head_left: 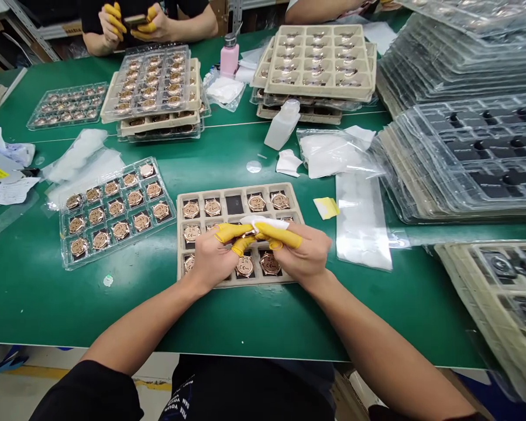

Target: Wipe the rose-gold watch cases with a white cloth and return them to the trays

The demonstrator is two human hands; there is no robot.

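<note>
Two bare hands at work over a beige tray (240,190) on a green table (289,321). The right hand (304,251) has its capped fingers closed on a folded white cloth (269,223). The left hand (214,255) bends its thumb and fingers inward, tips meeting the right fingertips at the cloth's edge; whether they grip something cannot be told, the meeting point being hidden. Yellow finger cots (284,235) cover the digits. Below, rose-gold watch cases (257,202) sit in the tray's compartments; one upper-row compartment shows a dark insert (234,204). To the left, a clear tray (119,245) bears similar cases. Beyond stand a white bottle (281,127), tilted, and a pink bottle (229,58), upright, among loaded tray stacks. At right, tall stacks of clear trays (464,204) rise. Across the table, a co-worker's hands (157,23), also in yellow cots, hold a dark object (136,22).
</note>
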